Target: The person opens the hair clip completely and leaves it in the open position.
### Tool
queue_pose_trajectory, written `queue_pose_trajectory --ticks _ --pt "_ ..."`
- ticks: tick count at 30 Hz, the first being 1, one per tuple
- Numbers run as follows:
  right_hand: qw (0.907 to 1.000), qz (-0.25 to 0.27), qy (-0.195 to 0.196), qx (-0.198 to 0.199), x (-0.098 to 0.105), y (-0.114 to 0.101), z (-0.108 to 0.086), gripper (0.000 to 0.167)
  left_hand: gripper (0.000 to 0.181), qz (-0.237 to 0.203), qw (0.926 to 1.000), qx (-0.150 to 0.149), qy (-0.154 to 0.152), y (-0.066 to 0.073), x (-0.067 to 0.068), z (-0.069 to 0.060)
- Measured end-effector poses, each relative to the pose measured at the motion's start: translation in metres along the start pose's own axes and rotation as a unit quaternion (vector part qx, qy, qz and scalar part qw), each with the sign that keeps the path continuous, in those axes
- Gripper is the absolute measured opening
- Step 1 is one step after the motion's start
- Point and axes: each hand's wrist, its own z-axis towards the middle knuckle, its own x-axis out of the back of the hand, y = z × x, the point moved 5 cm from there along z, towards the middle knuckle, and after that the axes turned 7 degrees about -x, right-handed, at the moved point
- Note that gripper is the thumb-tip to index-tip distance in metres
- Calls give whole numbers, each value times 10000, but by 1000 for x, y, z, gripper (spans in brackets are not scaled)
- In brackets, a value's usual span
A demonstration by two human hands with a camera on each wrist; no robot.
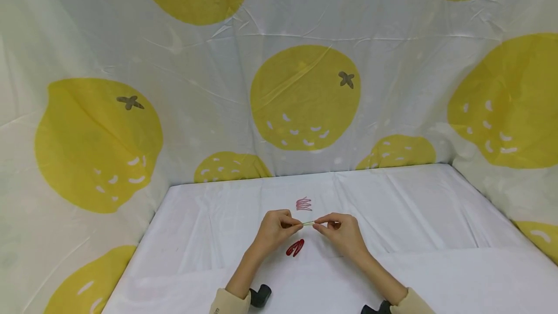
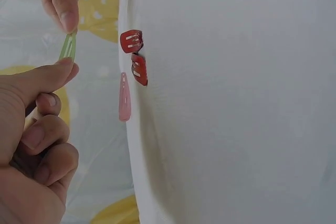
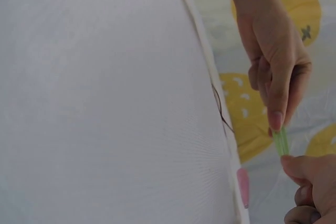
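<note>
Between my two hands a light green snap hair clip [image 1: 308, 223] is stretched out above the white table. Its one end is pinched by the thumb and finger of my left hand [image 1: 273, 229]. The thumb and index finger of my right hand [image 1: 343, 233] pinch the opposite end. The left wrist view shows the green clip [image 2: 68, 47] with slots along its middle, its tips covered by fingertips. Red hair clips [image 1: 295, 248] lie on the cloth below the hands. Pink hair clips [image 1: 303, 204] lie in a group beyond them.
White cloth [image 1: 209, 236] covers the table, creased in places. Behind and at both sides hangs a curtain [image 1: 209, 86] printed with yellow fruit. Black wrist devices [image 1: 261, 296] sit at both cuffs, near the table's front.
</note>
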Motion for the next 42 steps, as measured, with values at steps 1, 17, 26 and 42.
queue_pose_trajectory --ticks 1,17,26,42 --pt "10000 -6 -10 -16 0 1 0 8 4 19 10000 22 -22 -1 0 0" --pt "9964 -202 -421 -711 -9 11 19 9 5 280 9993 158 211 -12 6 16" --pt "9942 -375 -393 -933 -21 24 45 8 3 631 9949 781 -7 -35 4 39" --pt "9939 -497 -517 -843 -26 34 56 5 3 719 9850 1518 -401 -55 -1 45"
